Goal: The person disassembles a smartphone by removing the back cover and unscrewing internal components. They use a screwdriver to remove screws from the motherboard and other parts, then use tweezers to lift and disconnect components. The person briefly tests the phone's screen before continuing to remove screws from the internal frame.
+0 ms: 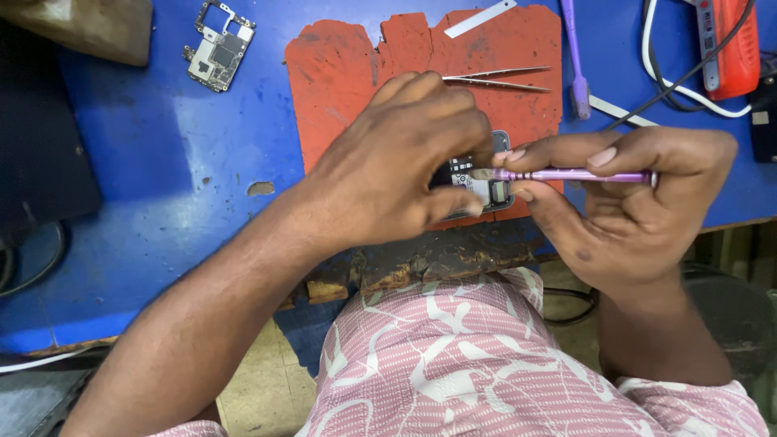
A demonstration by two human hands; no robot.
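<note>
The left hand [396,162] lies over an opened phone [486,190] and its grip is pressed on the phone's body, holding it against the red mat [340,73] near the front edge of the blue counter [162,162]. Most of the phone is hidden under this hand; only the end with small metal parts is visible. The right hand [631,210] pinches a purple screwdriver [566,175] between the thumb and the fingers, held almost level, and its tip touches the open part of the phone.

On the mat behind the hands lie metal tweezers [498,78] and a flat metal strip [479,19]. A bare circuit board [218,47] lies far to the left on the counter. On the right side are a purple brush-like tool [576,65], a white cable [696,97] and a red device [732,44].
</note>
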